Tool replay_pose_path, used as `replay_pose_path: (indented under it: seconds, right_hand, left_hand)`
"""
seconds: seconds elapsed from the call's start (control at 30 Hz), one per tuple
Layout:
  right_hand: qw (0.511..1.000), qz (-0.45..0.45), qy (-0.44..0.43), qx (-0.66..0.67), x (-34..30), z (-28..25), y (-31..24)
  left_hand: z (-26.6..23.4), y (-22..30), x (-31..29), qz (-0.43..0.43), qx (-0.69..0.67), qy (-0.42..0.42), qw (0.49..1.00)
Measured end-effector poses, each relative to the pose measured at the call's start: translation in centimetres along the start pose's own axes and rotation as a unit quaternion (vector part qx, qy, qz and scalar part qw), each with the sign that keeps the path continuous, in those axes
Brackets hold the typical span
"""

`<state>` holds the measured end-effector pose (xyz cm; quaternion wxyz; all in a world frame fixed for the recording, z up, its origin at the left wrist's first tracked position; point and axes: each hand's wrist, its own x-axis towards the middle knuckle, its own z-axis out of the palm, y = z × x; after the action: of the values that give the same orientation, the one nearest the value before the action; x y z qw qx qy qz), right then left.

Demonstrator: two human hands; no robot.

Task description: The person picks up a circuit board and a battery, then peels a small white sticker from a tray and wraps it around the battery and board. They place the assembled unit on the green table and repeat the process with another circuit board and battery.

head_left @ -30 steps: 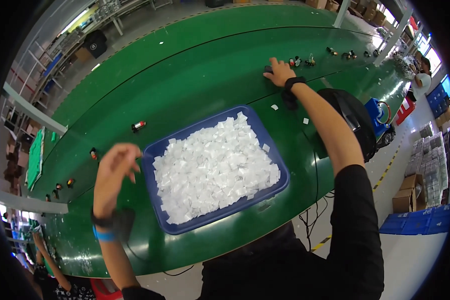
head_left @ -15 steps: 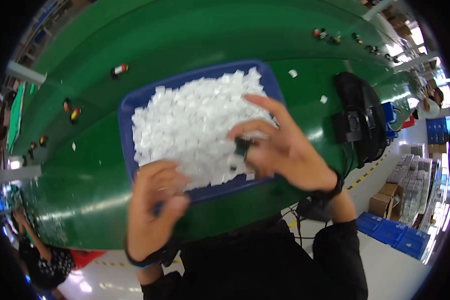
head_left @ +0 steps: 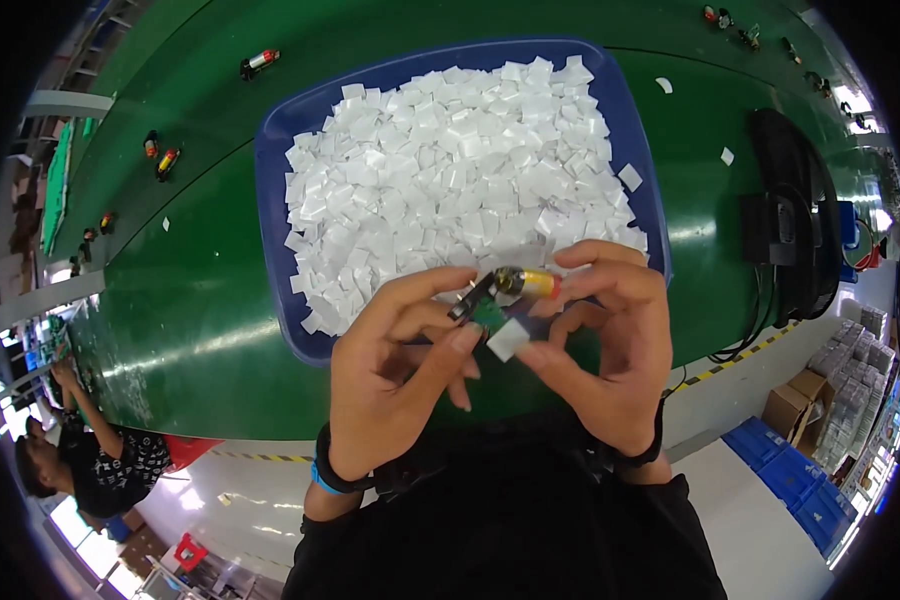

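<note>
From here I see the left hand (head_left: 385, 380) angled toward 1 o'clock, pinching, and the right hand (head_left: 615, 360) toward 11 o'clock — fingers (head_left: 420, 291) curled, 2 thumbs (head_left: 443, 368) slanting inward.

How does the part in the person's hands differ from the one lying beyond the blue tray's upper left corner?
The held part is up in the left hand; the lying part rests on the green surface. The held part's cylinder looks mostly yellow, the lying part's whitish. A green board shows on the held part; none can be made out on the lying part. Both have a cylinder with a red end.
</note>
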<state>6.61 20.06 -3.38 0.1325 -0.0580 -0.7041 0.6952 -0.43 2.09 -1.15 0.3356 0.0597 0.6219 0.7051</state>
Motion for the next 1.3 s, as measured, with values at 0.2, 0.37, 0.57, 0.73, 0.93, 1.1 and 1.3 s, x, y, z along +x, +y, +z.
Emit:
replay_pose_path:
  seconds: [0.2, 0.37, 0.57, 0.73, 0.93, 1.1, 1.3]
  right_hand:
    - [0.989, -0.053, -0.025, -0.138, -0.4, 0.2, 0.4]
    - [0.968, -0.079, -0.065, -0.231, -0.4, 1.3, -1.2]
    - [0.955, -0.187, -0.046, -0.225, -1.1, 0.7, 0.9]
    - [0.951, -0.208, -0.085, -0.212, -0.7, 0.7, 1.3]
    - [0.94, -0.217, -0.095, -0.245, -0.4, 0.2, 0.6]
    - [0.938, -0.221, -0.062, -0.258, -0.2, 0.3, 0.2]
    - [0.92, -0.193, -0.078, -0.332, -0.2, 0.0, -0.2]
  left_hand:
    - [0.4, -1.0, -0.4, 0.04, 0.058, 0.05, 0.996]
    - [-0.6, -0.6, -1.2, 0.004, 0.019, 0.033, 0.999]
    - [-1.3, -0.9, -1.3, -0.019, -0.022, -0.029, 0.999]
    - [-1.3, -1.3, -1.6, -0.016, 0.002, -0.06, 0.998]
    - [-1.8, -0.7, -1.8, -0.018, 0.035, -0.099, 0.994]
    - [-1.8, -0.3, -1.9, -0.081, -0.021, -0.072, 0.994]
    - [-1.8, -0.9, -1.9, -0.077, 0.034, -0.054, 0.995]
